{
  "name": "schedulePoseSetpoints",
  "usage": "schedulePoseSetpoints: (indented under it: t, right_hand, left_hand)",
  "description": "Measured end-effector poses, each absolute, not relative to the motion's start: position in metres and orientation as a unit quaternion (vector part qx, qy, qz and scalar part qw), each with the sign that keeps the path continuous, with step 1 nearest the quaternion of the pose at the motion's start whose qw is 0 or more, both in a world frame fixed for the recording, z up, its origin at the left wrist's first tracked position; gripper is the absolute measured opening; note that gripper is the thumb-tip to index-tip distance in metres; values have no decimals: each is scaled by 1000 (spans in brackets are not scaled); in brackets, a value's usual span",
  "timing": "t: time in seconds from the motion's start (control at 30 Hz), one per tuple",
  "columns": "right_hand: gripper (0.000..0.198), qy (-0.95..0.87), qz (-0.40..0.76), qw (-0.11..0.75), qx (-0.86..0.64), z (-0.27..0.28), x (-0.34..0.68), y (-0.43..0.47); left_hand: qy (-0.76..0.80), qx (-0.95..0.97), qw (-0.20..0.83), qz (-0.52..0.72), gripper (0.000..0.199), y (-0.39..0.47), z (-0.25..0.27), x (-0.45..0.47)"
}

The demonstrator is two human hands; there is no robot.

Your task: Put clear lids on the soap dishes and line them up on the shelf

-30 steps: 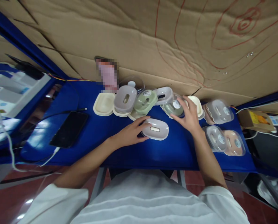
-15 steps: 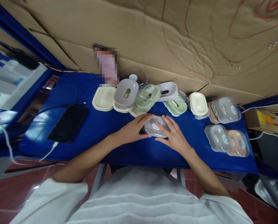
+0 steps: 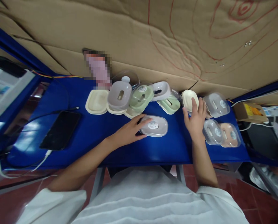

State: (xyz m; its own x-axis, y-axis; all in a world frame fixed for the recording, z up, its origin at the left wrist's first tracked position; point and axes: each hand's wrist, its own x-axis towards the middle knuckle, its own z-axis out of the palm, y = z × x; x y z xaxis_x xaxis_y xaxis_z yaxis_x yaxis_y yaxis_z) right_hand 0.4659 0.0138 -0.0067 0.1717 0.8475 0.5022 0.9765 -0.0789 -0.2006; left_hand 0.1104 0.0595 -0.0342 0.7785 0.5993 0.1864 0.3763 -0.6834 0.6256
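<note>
Your left hand (image 3: 125, 133) curls around the left end of a covered grey dish (image 3: 161, 129), thumb low, index finger reaching onto the top. The dish lies flat on the blue table (image 3: 134, 157), in front of you. How firmly you grip it – hard to say from above; I cannot tell.

Handling, my guess: light, stiff plastic, the clear top slick and likely to crack or spring if squeezed hard. Best hold looks to be the two short ends, under the rim, off the round sticker (image 3: 152, 124).

Your right hand (image 3: 196, 123) is unclosed, fingers spread over the near side of a small cream dish (image 3: 189, 97).

Around you, left to right: a dark phone (image 3: 61, 130) with a white cable plugged in; a large cream dish (image 3: 97, 102); an upper grey dish (image 3: 119, 98) overlapping it; a covered green dish (image 3: 141, 99); then a low green dish (image 3: 170, 105). These crowd the far side – little room to slide anything past. Beyond your right hand, a grey pack (image 3: 212, 132) and a peach pack (image 3: 229, 134) overlap beside your wrist, hemming that arm in.
</note>
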Motion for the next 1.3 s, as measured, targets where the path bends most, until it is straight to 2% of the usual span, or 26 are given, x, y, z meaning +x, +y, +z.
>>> schedulePoseSetpoints:
  t: [0.1, 0.17, 0.33, 0.5, 0.57, 0.63, 0.73, 0.87, 0.97, 1.03, 1.13, 1.2, 1.3]
  right_hand:
    - [69, -606, -104, 178, -768, -19, 479, 13]
    - [63, -614, -92, 160, -767, -23, 475, 5]
    - [49, -652, -119, 183, -726, -18, 458, -32]
    - [40, -694, -67, 215, -684, -8, 457, -65]
    - [44, -691, -48, 239, -681, -1, 451, -75]
    - [59, -704, -28, 264, -659, 7, 437, -81]
    - [82, -781, 48, 257, -567, 21, 412, -82]
    - [67, -814, 97, 273, -504, 33, 396, -75]
    - [58, -804, 68, 302, -507, 39, 409, -67]
    - [58, -781, 8, 329, -531, 42, 428, -56]
    - [60, -701, -114, 353, -609, 44, 467, -30]
    - [59, -657, -159, 327, -660, 41, 492, -9]
    - [56, -623, -169, 251, -721, 31, 514, 16]
  left_hand:
    - [274, 892, 302, 198, 82, 60, -32, 111]
    - [267, 885, 321, 208, 81, 61, -29, 111]
    - [233, 858, 380, 254, 82, 67, -15, 111]
    - [240, 839, 392, 291, 81, 67, -6, 111]
    - [246, 835, 389, 300, 80, 65, -5, 112]
    - [244, 835, 388, 305, 79, 63, -6, 113]
    - [218, 840, 390, 308, 80, 59, -7, 115]
    - [199, 845, 387, 312, 82, 53, -10, 118]
    - [210, 822, 404, 343, 90, 48, -11, 121]
    - [218, 793, 429, 373, 93, 45, -12, 124]
    - [225, 774, 446, 388, 84, 42, -12, 126]
    - [226, 780, 436, 387, 74, 42, -12, 126]
    - [227, 807, 406, 364, 62, 43, -9, 124]
